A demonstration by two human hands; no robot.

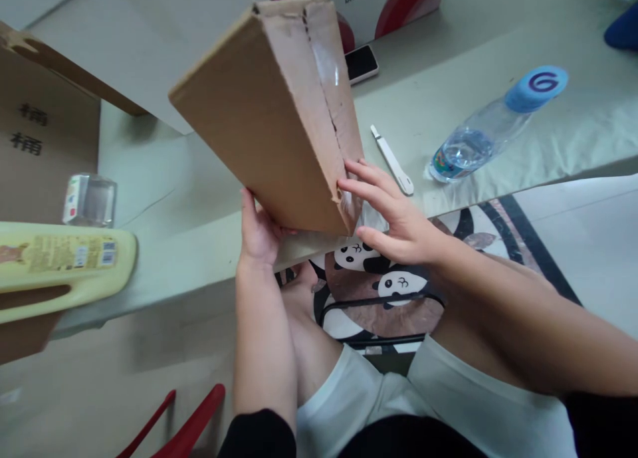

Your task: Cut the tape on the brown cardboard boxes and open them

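A brown cardboard box (259, 125) is tilted up over the table's near edge, its taped narrow side (326, 92) turned to the right. Under its lower left part, my left hand (262, 235) grips it, thumb up along the face and the other fingers mostly hidden beneath. My right hand (393, 209) has its fingers spread, the tips touching the narrow side near the lower corner, where clear tape looks loose. Just right of the box lies a white utility knife (392, 160) on the cloth. A clear water bottle (481, 135) with a blue cap lies further right.
A phone (362, 64) lies behind the box, against a red and white carton (399, 6). On the left are a yellow jug (114, 265), a small clear container (90, 200) and a large cardboard carton (44, 132). Red legs (192, 425) stand below the table.
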